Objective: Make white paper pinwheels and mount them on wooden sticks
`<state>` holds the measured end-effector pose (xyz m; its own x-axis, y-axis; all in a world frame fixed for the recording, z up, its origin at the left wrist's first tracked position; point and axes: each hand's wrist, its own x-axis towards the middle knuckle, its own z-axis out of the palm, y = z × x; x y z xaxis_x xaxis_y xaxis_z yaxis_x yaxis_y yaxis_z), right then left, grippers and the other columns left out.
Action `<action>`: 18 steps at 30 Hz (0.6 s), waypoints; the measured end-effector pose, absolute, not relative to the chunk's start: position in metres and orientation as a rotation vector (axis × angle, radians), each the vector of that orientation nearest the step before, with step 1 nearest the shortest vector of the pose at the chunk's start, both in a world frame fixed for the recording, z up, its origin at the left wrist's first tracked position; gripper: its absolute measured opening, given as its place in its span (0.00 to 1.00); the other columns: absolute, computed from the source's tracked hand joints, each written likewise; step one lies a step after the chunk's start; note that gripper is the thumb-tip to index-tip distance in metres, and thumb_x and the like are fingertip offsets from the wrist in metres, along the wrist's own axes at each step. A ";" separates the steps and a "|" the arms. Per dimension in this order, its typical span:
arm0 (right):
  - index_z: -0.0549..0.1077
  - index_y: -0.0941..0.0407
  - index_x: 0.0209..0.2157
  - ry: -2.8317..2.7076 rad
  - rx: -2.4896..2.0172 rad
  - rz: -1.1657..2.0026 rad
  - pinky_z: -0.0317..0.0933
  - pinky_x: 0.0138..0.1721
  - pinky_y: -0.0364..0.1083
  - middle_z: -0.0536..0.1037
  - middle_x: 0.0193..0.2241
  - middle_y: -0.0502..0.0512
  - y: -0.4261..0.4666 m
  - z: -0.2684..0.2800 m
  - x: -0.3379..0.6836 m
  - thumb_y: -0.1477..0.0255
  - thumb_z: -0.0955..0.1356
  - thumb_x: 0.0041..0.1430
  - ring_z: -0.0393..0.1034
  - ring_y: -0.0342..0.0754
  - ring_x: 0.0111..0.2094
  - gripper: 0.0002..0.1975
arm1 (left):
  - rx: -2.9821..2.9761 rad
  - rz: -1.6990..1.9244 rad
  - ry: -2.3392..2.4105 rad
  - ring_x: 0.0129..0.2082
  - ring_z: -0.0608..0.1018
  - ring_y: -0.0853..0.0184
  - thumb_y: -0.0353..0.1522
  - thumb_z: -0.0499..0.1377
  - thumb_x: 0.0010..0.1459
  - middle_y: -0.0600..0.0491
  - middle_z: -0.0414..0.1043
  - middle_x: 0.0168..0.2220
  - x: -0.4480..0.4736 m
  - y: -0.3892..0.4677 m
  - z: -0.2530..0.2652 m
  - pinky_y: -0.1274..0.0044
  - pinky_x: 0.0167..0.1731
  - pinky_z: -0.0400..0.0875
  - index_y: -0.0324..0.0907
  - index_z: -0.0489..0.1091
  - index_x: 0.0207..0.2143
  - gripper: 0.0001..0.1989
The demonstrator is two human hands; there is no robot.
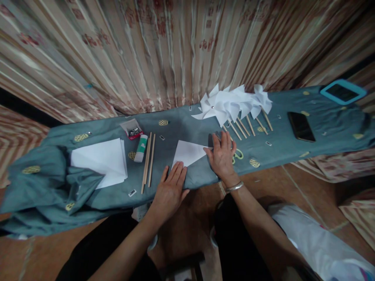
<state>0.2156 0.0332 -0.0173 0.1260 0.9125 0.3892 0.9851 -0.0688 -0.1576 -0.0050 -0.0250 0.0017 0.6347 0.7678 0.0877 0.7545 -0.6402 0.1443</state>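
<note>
A white sheet of paper folded into a triangle [190, 152] lies flat on the cloth-covered board in front of me. My left hand [171, 187] rests with outstretched fingers on its lower left corner. At the paper's right tip, my right hand [221, 156] presses down with its fingers spread, a silver bangle on the wrist. Green-handled scissors [238, 155] lie beside that hand, partly covered by it. Just behind are several white paper pinwheels [231, 103] on wooden sticks, laid in an overlapping row.
On the left are a stack of white paper [101, 160], a glue stick [141, 148], loose wooden sticks [151, 160] and a small packet of metal pins [133, 130]. A black phone [301, 126] and a blue-framed tablet [342, 92] lie right. A curtain [164, 50] hangs behind.
</note>
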 end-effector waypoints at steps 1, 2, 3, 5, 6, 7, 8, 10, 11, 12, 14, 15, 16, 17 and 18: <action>0.63 0.63 0.60 -1.832 -2.038 -0.267 0.43 0.60 0.64 0.58 0.63 0.75 0.033 -0.017 0.215 0.61 0.60 0.66 0.45 0.63 0.66 0.26 | 2.771 0.215 1.281 0.66 0.58 0.53 0.35 0.55 0.61 0.38 0.55 0.65 -0.009 -0.027 0.002 0.57 0.62 0.55 0.30 0.57 0.62 0.29; 0.64 0.62 0.59 -1.831 -2.045 -0.271 0.43 0.60 0.64 0.58 0.63 0.74 0.033 -0.018 0.214 0.62 0.60 0.66 0.45 0.63 0.66 0.26 | 2.788 0.217 1.278 0.66 0.59 0.53 0.35 0.55 0.61 0.38 0.55 0.65 -0.012 -0.029 0.001 0.57 0.62 0.55 0.30 0.57 0.62 0.29; 0.64 0.62 0.59 -1.833 -2.053 -0.275 0.43 0.61 0.64 0.58 0.63 0.74 0.032 -0.018 0.214 0.62 0.60 0.66 0.45 0.63 0.66 0.25 | 2.805 0.221 1.276 0.65 0.59 0.53 0.34 0.55 0.62 0.38 0.55 0.65 -0.016 -0.031 0.001 0.57 0.62 0.56 0.30 0.57 0.62 0.29; 0.65 0.62 0.58 -1.836 -2.064 -0.290 0.42 0.61 0.64 0.58 0.63 0.75 0.032 -0.018 0.214 0.62 0.61 0.65 0.46 0.64 0.66 0.25 | 2.840 0.227 1.272 0.65 0.60 0.53 0.34 0.54 0.62 0.38 0.56 0.65 -0.023 -0.036 0.001 0.57 0.61 0.57 0.30 0.57 0.62 0.28; 0.65 0.62 0.58 -1.837 -2.064 -0.300 0.42 0.60 0.64 0.58 0.63 0.74 0.032 -0.019 0.214 0.63 0.61 0.65 0.46 0.64 0.66 0.25 | 2.857 0.227 1.270 0.65 0.61 0.53 0.34 0.53 0.62 0.38 0.57 0.65 -0.026 -0.037 0.001 0.57 0.61 0.58 0.29 0.57 0.61 0.28; 0.65 0.61 0.58 -1.837 -2.064 -0.311 0.43 0.60 0.64 0.58 0.63 0.74 0.031 -0.019 0.213 0.63 0.61 0.65 0.46 0.64 0.66 0.24 | 2.871 0.226 1.267 0.64 0.61 0.53 0.34 0.53 0.62 0.37 0.57 0.64 -0.029 -0.039 0.001 0.57 0.60 0.59 0.29 0.58 0.61 0.27; 0.65 0.61 0.58 -1.835 -2.064 -0.320 0.43 0.60 0.64 0.59 0.63 0.74 0.031 -0.020 0.213 0.63 0.61 0.66 0.46 0.63 0.66 0.24 | 2.883 0.225 1.263 0.64 0.62 0.52 0.33 0.53 0.62 0.37 0.57 0.64 -0.032 -0.041 0.001 0.57 0.60 0.59 0.29 0.58 0.61 0.27; 0.65 0.61 0.58 -1.828 -2.068 -0.335 0.43 0.60 0.64 0.59 0.63 0.74 0.031 -0.021 0.213 0.64 0.61 0.66 0.46 0.63 0.66 0.24 | 2.895 0.227 1.256 0.64 0.63 0.52 0.33 0.53 0.62 0.37 0.58 0.64 -0.036 -0.044 0.002 0.57 0.60 0.60 0.28 0.58 0.61 0.27; 0.65 0.61 0.58 -1.824 -2.071 -0.338 0.42 0.60 0.64 0.59 0.63 0.73 0.032 -0.022 0.213 0.65 0.60 0.66 0.47 0.63 0.66 0.23 | 2.896 0.229 1.252 0.63 0.63 0.52 0.33 0.53 0.62 0.37 0.59 0.63 -0.038 -0.045 0.003 0.56 0.59 0.60 0.28 0.59 0.60 0.27; 0.65 0.61 0.58 -1.818 -2.074 -0.339 0.42 0.60 0.64 0.60 0.63 0.73 0.032 -0.023 0.213 0.65 0.60 0.66 0.47 0.63 0.66 0.23 | 2.894 0.231 1.250 0.63 0.64 0.52 0.33 0.53 0.61 0.37 0.59 0.63 -0.040 -0.046 0.003 0.56 0.59 0.60 0.29 0.59 0.60 0.27; 0.66 0.60 0.57 -1.807 -2.078 -0.335 0.42 0.60 0.64 0.60 0.62 0.72 0.032 -0.023 0.213 0.66 0.60 0.66 0.47 0.63 0.66 0.22 | 2.886 0.237 1.252 0.62 0.65 0.51 0.33 0.53 0.61 0.37 0.60 0.63 -0.042 -0.048 0.004 0.56 0.59 0.60 0.29 0.60 0.60 0.26; 0.66 0.60 0.57 -1.804 -2.080 -0.331 0.42 0.60 0.64 0.60 0.63 0.72 0.033 -0.023 0.213 0.67 0.60 0.66 0.47 0.63 0.66 0.22 | 2.881 0.243 1.257 0.62 0.65 0.51 0.33 0.53 0.61 0.38 0.61 0.62 -0.043 -0.049 0.005 0.56 0.59 0.60 0.30 0.61 0.59 0.25; 0.66 0.60 0.57 -1.803 -2.083 -0.327 0.42 0.60 0.64 0.60 0.63 0.71 0.033 -0.023 0.213 0.67 0.60 0.65 0.47 0.63 0.66 0.22 | 2.877 0.249 1.262 0.62 0.65 0.52 0.33 0.53 0.62 0.38 0.61 0.62 -0.044 -0.050 0.005 0.56 0.59 0.60 0.30 0.62 0.59 0.25; 0.67 0.60 0.57 -1.804 -2.086 -0.323 0.41 0.60 0.63 0.60 0.63 0.71 0.033 -0.023 0.213 0.68 0.59 0.65 0.47 0.63 0.66 0.21 | 2.874 0.254 1.269 0.62 0.66 0.52 0.33 0.53 0.62 0.38 0.62 0.62 -0.044 -0.051 0.006 0.56 0.59 0.59 0.30 0.62 0.59 0.25; 0.67 0.60 0.57 -1.808 -2.090 -0.319 0.41 0.60 0.63 0.61 0.63 0.70 0.033 -0.023 0.213 0.69 0.59 0.65 0.47 0.62 0.66 0.21 | 2.873 0.258 1.275 0.62 0.66 0.52 0.32 0.53 0.62 0.38 0.62 0.62 -0.044 -0.051 0.006 0.56 0.60 0.59 0.30 0.62 0.59 0.24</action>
